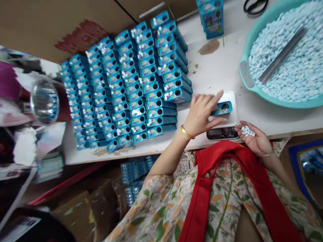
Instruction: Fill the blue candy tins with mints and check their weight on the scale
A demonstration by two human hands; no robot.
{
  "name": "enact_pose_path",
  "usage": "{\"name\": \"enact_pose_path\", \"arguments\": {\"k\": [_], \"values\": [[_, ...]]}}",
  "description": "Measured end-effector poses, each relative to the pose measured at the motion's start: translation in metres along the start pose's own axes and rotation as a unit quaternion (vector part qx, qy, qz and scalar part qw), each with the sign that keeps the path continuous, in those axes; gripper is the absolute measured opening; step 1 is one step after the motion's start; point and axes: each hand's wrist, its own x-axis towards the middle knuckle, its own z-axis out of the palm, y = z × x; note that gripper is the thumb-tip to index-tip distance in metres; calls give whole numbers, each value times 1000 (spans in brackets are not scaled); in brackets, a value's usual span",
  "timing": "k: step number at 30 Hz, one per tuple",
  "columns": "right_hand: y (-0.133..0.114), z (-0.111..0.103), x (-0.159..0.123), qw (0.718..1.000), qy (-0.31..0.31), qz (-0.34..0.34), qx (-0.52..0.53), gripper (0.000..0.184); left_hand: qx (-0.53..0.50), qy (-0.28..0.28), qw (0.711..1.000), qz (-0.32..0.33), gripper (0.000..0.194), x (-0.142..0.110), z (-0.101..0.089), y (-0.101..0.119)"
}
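Observation:
My left hand [203, 112], with a gold bangle at its wrist, hovers over the left part of a blue candy box [219, 109]. Its thumb and index finger are spread apart; whether they touch the box I cannot tell. The box sits on the white pan [230, 97] of a small scale, some pale candies lying at its round hole. The scale's black display panel [219, 133] faces me. Palm up beside the scale, my right hand [259, 143] cups several small pale-blue candies [247, 131].
Rows of blue candy boxes [131, 84] stand on the left of the white table [202, 70], many with candies on top. A turquoise basin [243, 72] of candies holds a grey metal tube [282, 53]. More boxes [213, 20] and black-handled scissors [254, 6] lie behind. A metal bowl [44, 101] is far left.

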Motion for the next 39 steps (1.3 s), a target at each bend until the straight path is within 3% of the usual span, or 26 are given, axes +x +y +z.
{"name": "enact_pose_path", "arguments": {"k": [3, 6, 8, 12, 16, 18, 20, 23, 25, 28, 30, 33, 36, 39], "values": [[0, -9, 3, 1000, -12, -9, 2, 19, 2, -11, 999, 32, 46, 28, -7, -27], [-1, -16, 8, 999, -29, -20, 0, 25, 14, 46, 999, 10, 40, 79, -7, -68], [-2, -18, 10, 999, -21, -25, 9, 27, 28, 74, 997, -21, 37, 121, 0, -97], [-5, -20, 10, 999, 29, -25, 39, 32, 66, 33, 992, -98, 34, 194, 29, -144], [-12, -19, 11, 997, 51, -20, 46, 31, 110, 15, 978, -176, 39, 225, 44, -158], [-15, -18, 11, 998, 55, -22, 39, 26, 115, 30, 974, -191, 43, 216, 32, -156], [-17, -16, 12, 998, 54, -23, 30, 24, 100, 53, 981, -160, 39, 187, 10, -148], [-18, -15, 13, 999, 43, -13, 16, 23, 77, 52, 990, -109, 30, 113, -27, -131], [-17, -13, 14, 999, 31, -1, 8, 21, 90, 28, 990, -108, 32, 54, -39, -120], [-13, -9, 15, 1000, 14, 11, -4, 18, 128, 30, 984, -120, 39, -20, -29, -114], [-10, -5, 14, 1000, 2, 11, -12, 17, 146, 33, 979, -138, 39, -47, -13, -115], [-6, -3, 8, 1000, -16, 3, -24, 18, 141, 47, 975, -167, 31, -53, -4, -107], [-4, -4, 2, 999, -21, -3, -27, 18, 128, 33, 978, -164, 25, -40, -23, -83], [-3, -5, -4, 1000, -13, -7, -21, 16, 120, -7, 986, -119, 24, -21, -45, -50]]}}
